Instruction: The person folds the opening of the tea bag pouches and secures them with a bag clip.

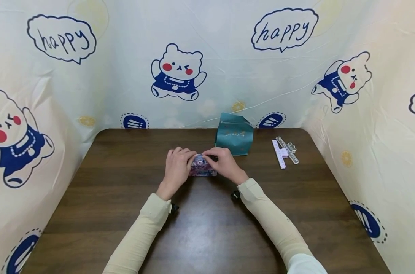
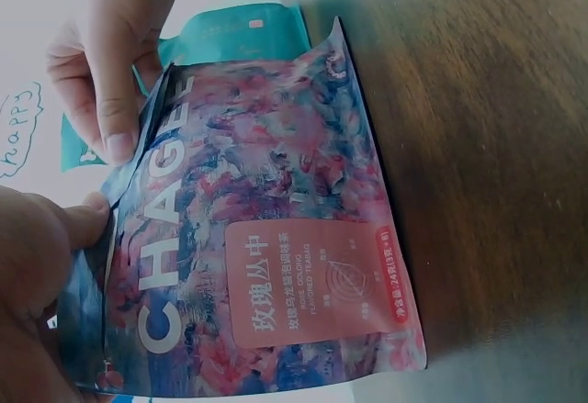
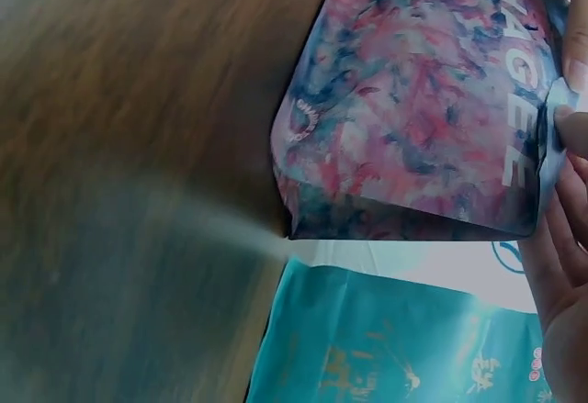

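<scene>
A pink, blue and purple tea bag pouch (image 2: 266, 164), printed CHAGEE with a pink label, stands upright on the dark wooden table. Its top edge is folded over. My left hand (image 1: 177, 166) grips the top at the left, thumb on the front side of the fold. At the right part of the same edge, my right hand (image 1: 225, 164) pinches the fold between thumb and fingers. In the right wrist view the pouch (image 3: 404, 109) shows its side gusset, and the right fingers lie behind the top edge.
A teal paper-like bag (image 1: 235, 135) stands behind and right of the pouch, near the table's back edge. Two long sealing clips, one white (image 1: 279, 154) and one grey-patterned (image 1: 293, 155), lie crossed farther right. Printed cloth (image 1: 180, 23) hangs around the table (image 1: 200, 228).
</scene>
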A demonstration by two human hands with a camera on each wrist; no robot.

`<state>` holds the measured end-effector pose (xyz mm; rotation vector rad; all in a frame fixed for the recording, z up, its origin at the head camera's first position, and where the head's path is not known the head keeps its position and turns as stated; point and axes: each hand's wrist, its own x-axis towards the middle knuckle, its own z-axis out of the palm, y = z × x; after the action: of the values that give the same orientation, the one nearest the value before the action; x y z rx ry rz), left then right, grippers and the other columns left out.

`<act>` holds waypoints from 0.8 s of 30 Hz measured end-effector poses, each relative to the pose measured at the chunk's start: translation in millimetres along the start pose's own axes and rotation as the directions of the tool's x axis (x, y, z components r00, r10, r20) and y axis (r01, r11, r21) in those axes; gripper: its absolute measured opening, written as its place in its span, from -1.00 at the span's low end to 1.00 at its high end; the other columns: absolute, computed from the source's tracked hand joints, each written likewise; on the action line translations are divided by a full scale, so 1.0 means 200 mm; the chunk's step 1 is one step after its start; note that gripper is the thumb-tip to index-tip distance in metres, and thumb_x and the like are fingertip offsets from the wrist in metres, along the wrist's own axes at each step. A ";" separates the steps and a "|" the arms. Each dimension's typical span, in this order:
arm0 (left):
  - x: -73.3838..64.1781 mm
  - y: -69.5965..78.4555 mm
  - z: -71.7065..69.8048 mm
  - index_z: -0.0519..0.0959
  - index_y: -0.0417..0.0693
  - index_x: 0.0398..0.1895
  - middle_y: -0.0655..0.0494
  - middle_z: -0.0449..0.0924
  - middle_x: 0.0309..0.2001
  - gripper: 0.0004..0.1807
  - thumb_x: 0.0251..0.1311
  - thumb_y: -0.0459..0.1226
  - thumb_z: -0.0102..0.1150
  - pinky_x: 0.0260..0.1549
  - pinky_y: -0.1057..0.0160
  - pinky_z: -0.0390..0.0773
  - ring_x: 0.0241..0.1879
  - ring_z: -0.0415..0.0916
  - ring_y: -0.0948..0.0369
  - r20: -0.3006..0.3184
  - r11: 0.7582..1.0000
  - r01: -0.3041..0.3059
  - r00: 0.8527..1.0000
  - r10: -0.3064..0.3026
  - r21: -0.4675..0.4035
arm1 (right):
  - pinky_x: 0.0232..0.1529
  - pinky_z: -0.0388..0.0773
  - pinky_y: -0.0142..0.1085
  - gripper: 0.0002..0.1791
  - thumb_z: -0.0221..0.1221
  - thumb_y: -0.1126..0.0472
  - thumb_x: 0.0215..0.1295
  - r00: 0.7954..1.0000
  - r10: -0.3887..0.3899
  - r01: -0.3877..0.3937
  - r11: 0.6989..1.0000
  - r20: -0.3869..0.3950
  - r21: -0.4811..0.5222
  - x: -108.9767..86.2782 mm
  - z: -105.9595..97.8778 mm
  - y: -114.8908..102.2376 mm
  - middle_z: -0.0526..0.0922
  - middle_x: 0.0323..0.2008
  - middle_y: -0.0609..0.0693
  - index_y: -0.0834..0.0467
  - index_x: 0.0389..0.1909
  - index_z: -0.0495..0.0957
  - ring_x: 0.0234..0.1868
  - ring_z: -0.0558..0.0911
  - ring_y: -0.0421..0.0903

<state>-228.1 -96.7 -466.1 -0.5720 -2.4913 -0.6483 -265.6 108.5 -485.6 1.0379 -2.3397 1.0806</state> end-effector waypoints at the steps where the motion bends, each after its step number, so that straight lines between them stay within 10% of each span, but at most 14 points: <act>1: 0.00 0.00 0.00 0.78 -0.05 -0.17 0.06 0.77 -0.23 -0.81 0.42 -0.21 0.21 -0.13 0.00 0.40 -0.27 0.52 0.05 0.001 1.000 0.003 1.000 -0.003 -0.004 | -0.12 0.68 -0.27 -0.86 0.31 0.24 0.37 1.000 0.003 -0.003 1.000 0.000 0.001 0.00 0.00 0.00 0.79 -0.22 0.01 0.17 -0.14 0.77 -0.20 0.74 -0.15; 24: -0.02 -0.02 0.02 0.79 -0.08 -0.15 0.03 0.77 -0.25 -0.81 0.40 -0.22 0.25 -0.14 -0.01 0.42 -0.26 0.55 0.03 -0.063 0.999 -0.045 0.997 0.044 -0.014 | -0.20 0.63 -0.29 -0.79 0.31 0.25 0.37 0.996 0.024 -0.023 1.000 0.085 -0.008 -0.03 -0.05 0.01 0.74 -0.14 -0.02 0.13 -0.02 0.74 -0.17 0.67 -0.17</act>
<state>-229.2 -98.2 -472.4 -0.6025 -2.4106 -0.6593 -262.9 121.4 -484.0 1.0762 -2.4264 1.0551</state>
